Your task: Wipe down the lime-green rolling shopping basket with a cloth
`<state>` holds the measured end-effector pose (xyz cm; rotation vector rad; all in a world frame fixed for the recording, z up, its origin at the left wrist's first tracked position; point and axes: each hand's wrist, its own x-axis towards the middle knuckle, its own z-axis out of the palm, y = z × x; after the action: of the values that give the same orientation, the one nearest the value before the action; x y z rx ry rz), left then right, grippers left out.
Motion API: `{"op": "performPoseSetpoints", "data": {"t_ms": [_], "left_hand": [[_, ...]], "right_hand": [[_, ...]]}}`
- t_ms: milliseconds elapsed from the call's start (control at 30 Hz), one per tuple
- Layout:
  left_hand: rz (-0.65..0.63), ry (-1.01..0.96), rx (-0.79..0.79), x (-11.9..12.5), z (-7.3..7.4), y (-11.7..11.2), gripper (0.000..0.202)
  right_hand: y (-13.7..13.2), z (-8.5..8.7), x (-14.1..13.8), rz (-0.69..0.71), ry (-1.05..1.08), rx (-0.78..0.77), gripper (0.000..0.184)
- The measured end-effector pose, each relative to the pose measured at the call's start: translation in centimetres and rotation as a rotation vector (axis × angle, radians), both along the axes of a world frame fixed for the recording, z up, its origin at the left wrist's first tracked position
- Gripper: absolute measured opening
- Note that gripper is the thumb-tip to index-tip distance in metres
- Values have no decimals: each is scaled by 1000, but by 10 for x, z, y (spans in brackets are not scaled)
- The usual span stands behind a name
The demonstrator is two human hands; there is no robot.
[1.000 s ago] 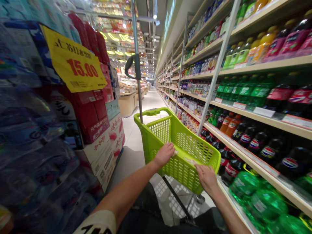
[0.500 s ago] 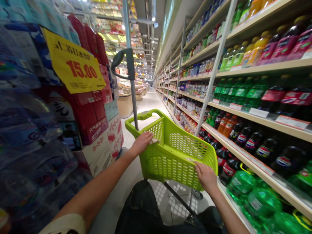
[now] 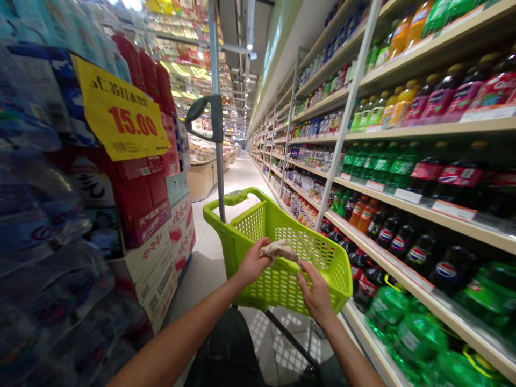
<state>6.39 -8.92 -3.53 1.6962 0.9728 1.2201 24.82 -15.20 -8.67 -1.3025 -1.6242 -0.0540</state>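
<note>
A crumpled off-white rag point(image 3: 281, 249) stretches between my two hands, just above the near rim of a lime-green shopping cart basket point(image 3: 278, 279). Its left end is gripped in my closed left hand point(image 3: 255, 264). At the other end, the fingertips of my right hand point(image 3: 316, 293) pinch the rag, with the thumb a little lower. The basket has perforated walls, and its inside is partly hidden by the rag and my hands. From its left end rises a grey pole point(image 3: 220, 172) with a dark looped handle point(image 3: 205, 119).
Shelves of soda bottles point(image 3: 419, 247) line the right side close by. Large green bottles point(image 3: 419, 333) stand on the bottom shelf. To the left are stacked drink cartons point(image 3: 151, 269), wrapped water bottles and a yellow price sign point(image 3: 124, 115). A tiled aisle point(image 3: 242, 172) runs ahead.
My hands have come closer together from separate spots along the basket's near rim. The rag now shows lifted and stretched between them. The view has shifted slightly to the right.
</note>
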Motion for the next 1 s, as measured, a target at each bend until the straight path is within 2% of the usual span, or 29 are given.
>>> {"op": "performPoseSetpoints", "data": {"t_ms": [67,133,233,300,333,433,500,600,700,767,833,867,933,1000], "left_hand": [[-69,-122,-71,2,6,-10,48],[-136,-160,-141,1,11,-20,41],[-224,-180,-269,-5,16,-31,33],[-228,-168,-308,-11,18,-33,29],[-206,-143,-287,-15,19,-32,27],[-108,-69,-101,-24,29,-29,19],[-99,-51,-43,-28,41,-29,18],[-191,-33,-173,-33,61,-31,21],[-321,-209,-354,-35,71,-37,24],[-385,-440,-460,-34,65,-44,33],[-437,-614,-565,-29,51,-54,39],[-461,-655,-613,-25,41,-60,39],[-515,-613,-667,-19,22,-71,41],[-432,-626,-625,-15,8,-76,41]], "right_hand": [[4,14,-32,129,218,-33,38],[11,23,-56,195,468,-90,47],[21,31,-65,207,719,-236,48],[22,37,-58,200,709,-295,43],[21,42,-52,193,644,-273,41],[12,66,-32,124,374,-44,35],[4,84,-23,115,291,30,32],[-7,107,-17,233,439,-123,33],[-14,119,-21,358,758,-335,36],[-15,121,-25,396,939,-371,39],[-13,118,-27,395,1029,-355,42],[-12,114,-27,373,1055,-339,45],[-12,102,-27,304,1106,-309,52],[-16,82,-28,269,1150,-356,65]]}}
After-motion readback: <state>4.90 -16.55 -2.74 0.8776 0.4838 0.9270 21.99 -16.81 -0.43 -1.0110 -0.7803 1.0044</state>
